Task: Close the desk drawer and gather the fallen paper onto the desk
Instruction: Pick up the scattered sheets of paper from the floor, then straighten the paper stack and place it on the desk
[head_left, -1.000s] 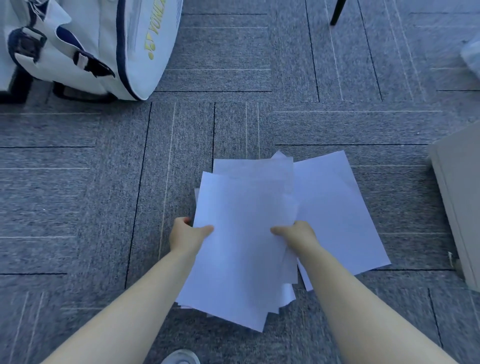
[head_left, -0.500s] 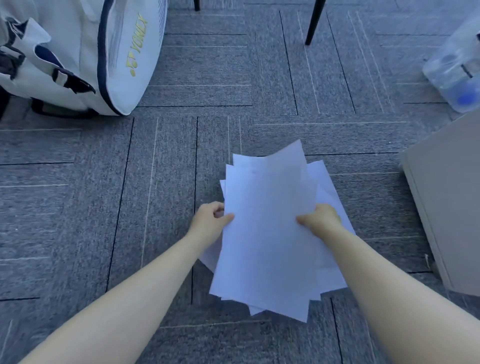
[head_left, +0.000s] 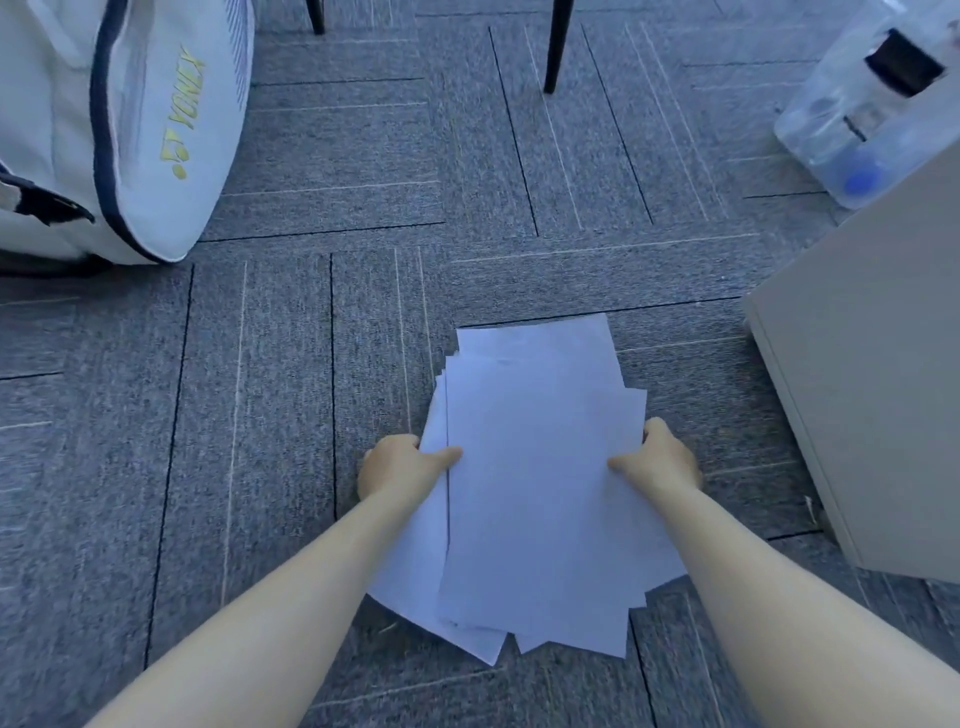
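My left hand (head_left: 402, 467) and right hand (head_left: 660, 462) now pinch the paper (head_left: 535, 483), squared tighter than before; ready to lift.

Plain white paper sheets (head_left: 535, 493) are seen against a floor (head_left: 311, 415) of grey carpet tiles crossed by thin pale stripes and dark seams, while a white bag (head_left: 130, 130) is trimmed in navy with yellow lettering, beside a beige cabinet (head_left: 872, 389).
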